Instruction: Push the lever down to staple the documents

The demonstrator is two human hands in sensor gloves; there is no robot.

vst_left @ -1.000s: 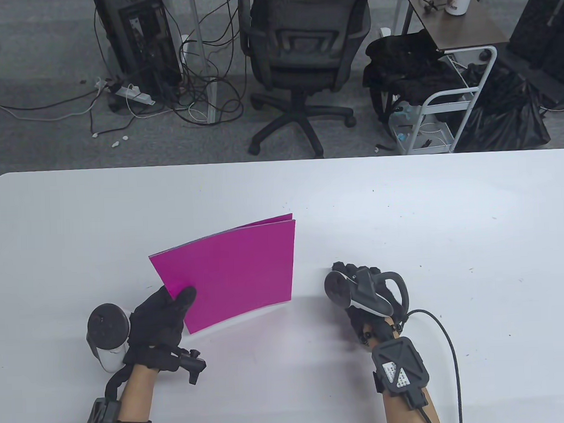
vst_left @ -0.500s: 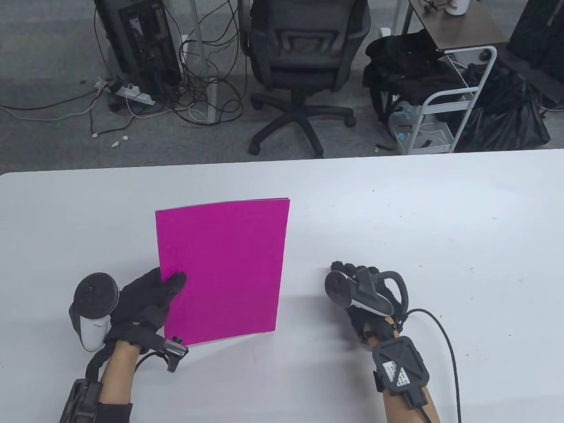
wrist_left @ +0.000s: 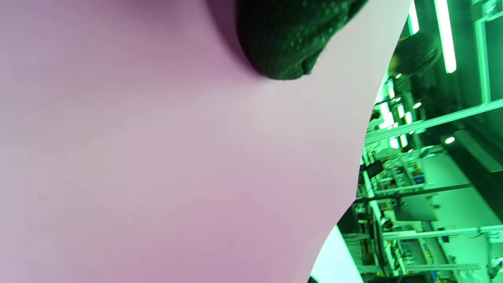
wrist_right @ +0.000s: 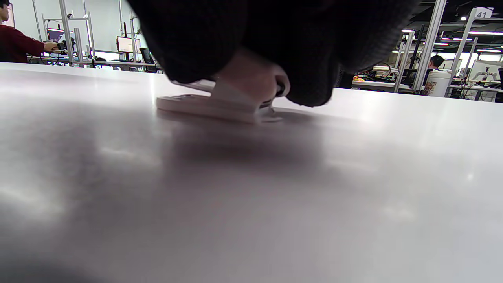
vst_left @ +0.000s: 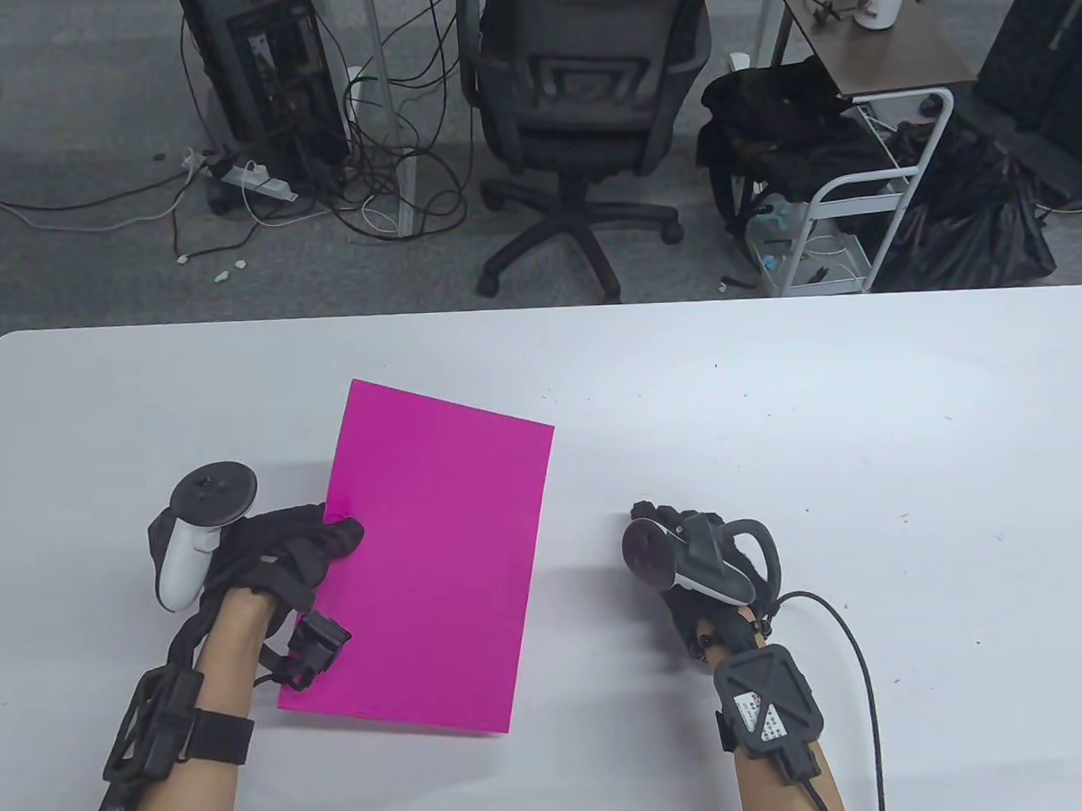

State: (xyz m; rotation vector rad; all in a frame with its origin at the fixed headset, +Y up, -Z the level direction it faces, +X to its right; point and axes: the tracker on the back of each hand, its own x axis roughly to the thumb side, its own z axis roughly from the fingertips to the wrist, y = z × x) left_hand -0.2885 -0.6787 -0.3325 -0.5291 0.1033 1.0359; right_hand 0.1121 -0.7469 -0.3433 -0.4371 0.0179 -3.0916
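My left hand [vst_left: 333, 532] pinches the left edge of a magenta stack of documents [vst_left: 440, 560] and holds it nearly flat, slanted, a little above the white table [vst_left: 861, 430]. In the left wrist view the sheets' underside [wrist_left: 157, 157] fills the frame, with a gloved fingertip [wrist_left: 287, 43] against it. My right hand [vst_left: 679, 543] lies on the table to the right of the documents, apart from them. In the right wrist view its fingers wrap over a small white stapler [wrist_right: 228, 104] that sits on the table. The stapler is hidden under the hand in the table view.
A cable [vst_left: 856, 660] runs from my right wrist to the near edge. Beyond the table's far edge stand an office chair [vst_left: 575, 112], a computer tower with cables [vst_left: 273, 87] and a white cart [vst_left: 861, 173].
My left hand has swung the documents from standing on edge and curved to lying nearly flat, and moved them nearer and to the left. My right hand has stayed put.
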